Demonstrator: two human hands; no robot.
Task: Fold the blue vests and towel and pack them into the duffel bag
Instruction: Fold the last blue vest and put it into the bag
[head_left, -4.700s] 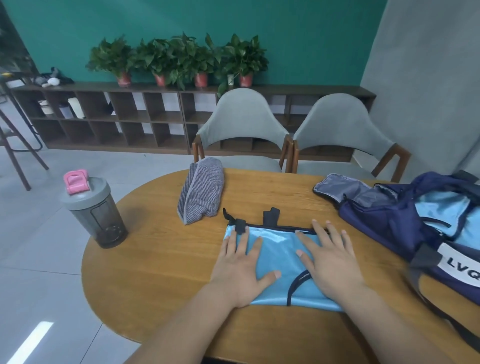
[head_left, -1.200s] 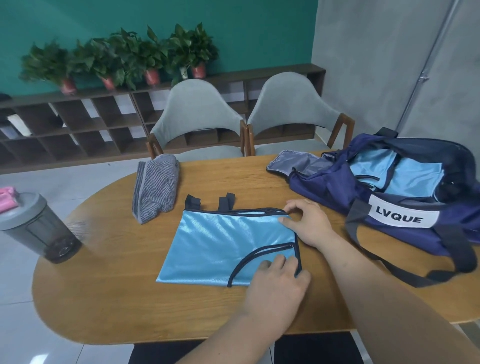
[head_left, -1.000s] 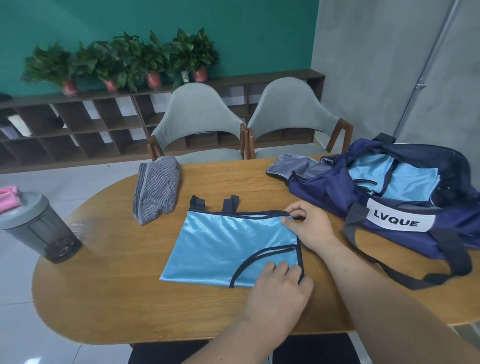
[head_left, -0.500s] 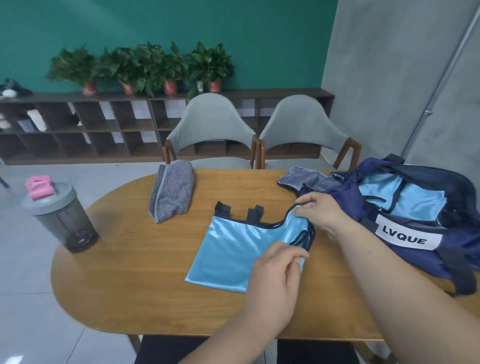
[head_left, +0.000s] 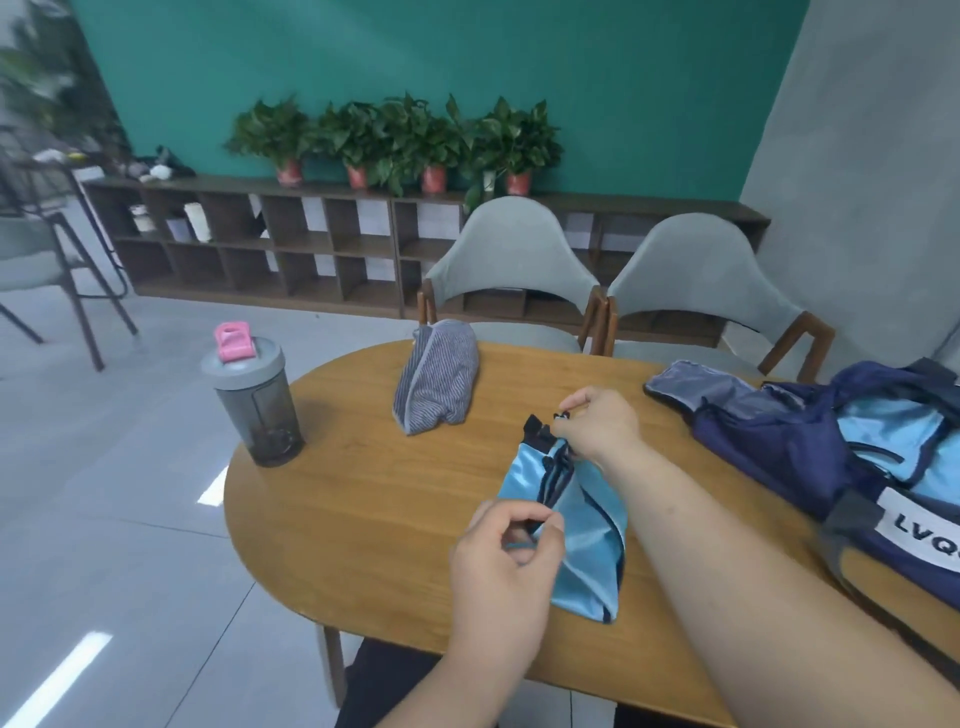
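While I watch through the head camera, both hands are on the blue vest (head_left: 584, 535) at lower centre of the frame. The left hand (head_left: 498, 571) sits nearest the lens, its thumb and fingers (head_left: 522, 512) curled tight and pinching the vest's near corner along the dark trim. The right hand (head_left: 600, 423), higher up and just right of centre, has its fingers (head_left: 571, 404) closed in a pinch on the far edge, where the dark strap ends bunch together. Between the two grips the shiny fabric is gathered into a narrow, sagging fold running from upper left to lower right. Its lowest part lies against the worktop (head_left: 374, 499) near the front edge, though I cannot tell how much of it is lifted clear.

The duffel bag (head_left: 769, 441) lies at the right of the frame, navy, its top unzipped and the flap thrown back toward the chairs (head_left: 511, 254). A second vest (head_left: 888, 426) of the same light blue shows inside the opening. A white label (head_left: 930, 535) reading "LVQ" is cut off by the right edge.

The striped towel (head_left: 439, 384), grey and folded into a thick bundle, rests on the far part of the worktop, upper left of the hands and well apart from the bag. A grey shaker bottle (head_left: 257, 400) with a pink cap stands upright at the left end of the worktop. Behind the two grey chairs, a low wooden shelf (head_left: 311, 244) carries a row of potted plants (head_left: 405, 135) against the green wall.
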